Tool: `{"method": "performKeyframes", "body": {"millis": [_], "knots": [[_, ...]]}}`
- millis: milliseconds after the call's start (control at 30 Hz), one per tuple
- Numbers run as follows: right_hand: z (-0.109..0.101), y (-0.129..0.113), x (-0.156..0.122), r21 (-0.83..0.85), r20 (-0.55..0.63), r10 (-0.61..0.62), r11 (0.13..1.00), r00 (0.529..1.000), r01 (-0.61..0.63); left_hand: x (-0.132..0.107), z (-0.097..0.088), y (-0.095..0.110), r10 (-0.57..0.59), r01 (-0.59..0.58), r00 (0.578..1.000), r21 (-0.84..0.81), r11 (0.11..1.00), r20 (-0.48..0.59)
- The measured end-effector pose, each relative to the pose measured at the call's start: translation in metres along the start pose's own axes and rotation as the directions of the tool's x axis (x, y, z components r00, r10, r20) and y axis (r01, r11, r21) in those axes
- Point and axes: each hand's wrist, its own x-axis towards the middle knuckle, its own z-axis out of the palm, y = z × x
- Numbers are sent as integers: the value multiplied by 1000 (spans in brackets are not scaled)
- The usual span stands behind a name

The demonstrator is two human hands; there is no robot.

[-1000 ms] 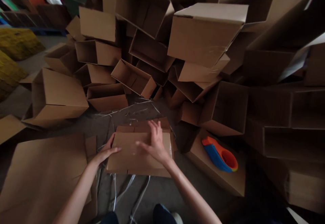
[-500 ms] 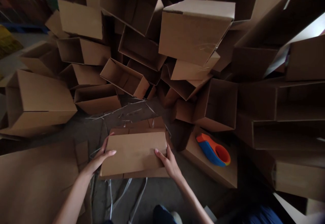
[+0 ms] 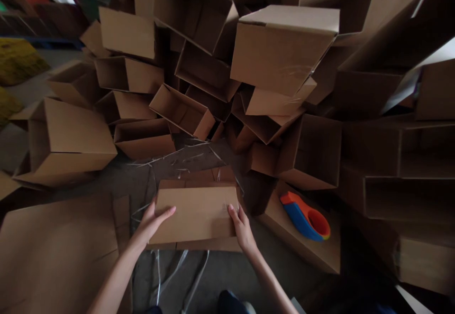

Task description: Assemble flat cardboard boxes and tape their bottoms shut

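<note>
A flattened cardboard box lies on top of a small stack of flat cardboard on the floor in front of me. My left hand grips its left edge, thumb on top. At the opposite edge my right hand is closed on the cardboard, fingers curled over the top. An orange and blue tape dispenser rests on a flat box to the right of my right hand.
A tall heap of assembled open cardboard boxes fills the view ahead and to the right. A large flat cardboard sheet lies at lower left. White plastic straps trail on the grey floor near my feet.
My right hand came off the top of the flat box and took hold of its right edge. My left hand's thumb slid further onto the top.
</note>
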Motion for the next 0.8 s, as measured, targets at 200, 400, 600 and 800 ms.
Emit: {"method": "performKeyframes", "body": {"millis": [200,400,600,800], "knots": [[-3,6,1,-70,-57,18,997,998,-22,1,-3,-4,-6,7,1000,-59,998,12],[-5,14,1,-83,-23,-12,997,1000,10,6,-27,-25,-70,104,987,-246,964,141],[-5,21,5,-67,-72,-32,997,997,27,9,-36,-40,-126,126,992,-321,939,23],[-4,21,7,-55,-90,-48,998,995,43,10,-25,-43,-62,60,998,-371,927,8]]}}
